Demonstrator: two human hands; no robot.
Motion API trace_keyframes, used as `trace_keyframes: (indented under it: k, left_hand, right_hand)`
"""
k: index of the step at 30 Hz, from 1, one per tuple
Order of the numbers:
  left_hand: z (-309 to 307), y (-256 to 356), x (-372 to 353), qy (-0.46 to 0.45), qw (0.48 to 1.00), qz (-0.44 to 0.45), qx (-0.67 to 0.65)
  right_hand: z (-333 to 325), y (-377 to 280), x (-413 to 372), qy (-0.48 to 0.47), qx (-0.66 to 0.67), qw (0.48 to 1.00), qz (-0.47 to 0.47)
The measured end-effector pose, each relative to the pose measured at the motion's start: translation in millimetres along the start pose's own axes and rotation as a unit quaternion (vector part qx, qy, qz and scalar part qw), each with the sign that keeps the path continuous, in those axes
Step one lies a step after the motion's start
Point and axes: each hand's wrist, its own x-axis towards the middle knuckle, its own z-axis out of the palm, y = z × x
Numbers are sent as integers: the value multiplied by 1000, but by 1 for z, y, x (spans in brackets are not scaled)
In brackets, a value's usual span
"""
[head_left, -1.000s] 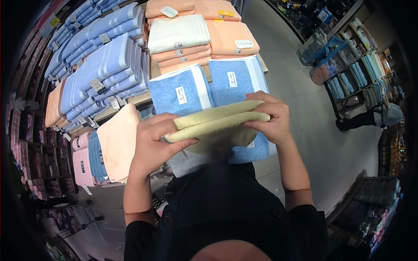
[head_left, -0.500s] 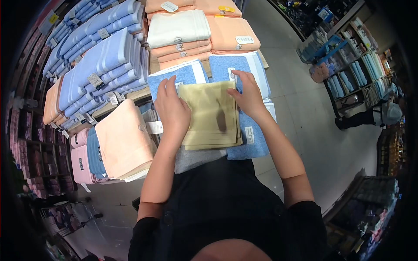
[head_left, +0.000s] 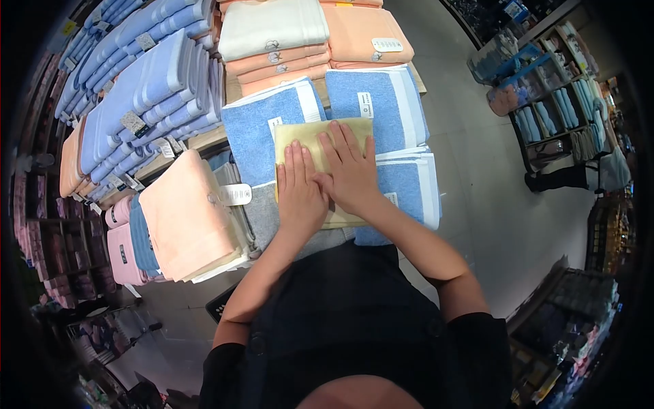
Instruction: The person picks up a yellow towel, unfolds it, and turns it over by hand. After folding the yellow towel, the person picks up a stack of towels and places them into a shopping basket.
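Observation:
A folded yellow-green cloth (head_left: pixel 310 134) lies on top of blue and grey towels in front of me. My left hand (head_left: pixel 302 187) rests flat on its lower left part, fingers stretched out. On its right half my right hand (head_left: pixel 349 167) lies flat with spread fingers, its thumb touching my left hand. Blue towels with white borders (head_left: pixel 272 133) show beyond the cloth at both sides, and another blue towel (head_left: pixel 412 194) sits at its lower right. A grey towel (head_left: pixel 262 208) shows at the lower left.
Stacks of striped blue towels (head_left: pixel 153 82) stand at the left. Peach towels (head_left: pixel 364 34) and a white one (head_left: pixel 272 27) are at the back. A peach towel (head_left: pixel 184 218) lies nearer left, beside rolled pink towels (head_left: pixel 122 249). Shelves (head_left: pixel 558 102) and part of a person (head_left: pixel 579 177) are at right.
Both hands have come inward from the sides of the yellow-green cloth and now lie flat on its top. The view has shifted slightly over the towels.

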Motion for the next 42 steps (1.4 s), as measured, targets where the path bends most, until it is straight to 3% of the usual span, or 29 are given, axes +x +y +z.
trace_keyframes:
  k: [7,10,13,15,17,19,23,25,27,30,33,36,39,42]
  left_hand:
    - [-2,5,-8,24,999,-13,-25]
    - [-2,6,-17,18,999,7,-36]
    - [-8,8,-35,-46,995,46,-79]
    - [-18,9,-45,-117,975,109,-156]
    - [-33,1,-52,-197,921,204,-266]
    - [-47,-14,-51,-74,934,86,-339]
    - [-27,-42,-27,166,905,-204,-334]
    - [-8,-44,-19,122,841,-279,-448]
    - [-18,-41,-11,61,753,-334,-564]
    - [-37,-43,-3,-52,672,-299,-676]
    - [-51,-35,-6,-30,681,-242,-690]
    - [-73,-30,-12,-68,518,-188,-832]
    - [-77,-22,-17,-87,588,-131,-793]
    - [-68,-22,-20,-145,606,-153,-767]
  right_hand:
    - [1,10,-8,-16,-26,997,78]
    - [4,16,-14,13,30,990,136]
    - [4,27,-19,81,131,980,128]
    - [-6,28,-15,83,290,932,201]
    - [-13,32,-10,79,412,869,261]
    - [-17,40,-1,72,500,805,311]
    - [-30,43,15,-57,530,764,362]
    - [-36,42,21,-129,562,742,343]
    - [-40,36,19,-102,602,731,304]
    - [-53,31,14,-116,669,673,295]
    - [-62,42,6,-103,741,602,278]
    - [-68,60,-1,-83,799,542,247]
    - [-65,75,-8,-68,849,475,220]
    - [-56,84,-14,-52,878,434,196]
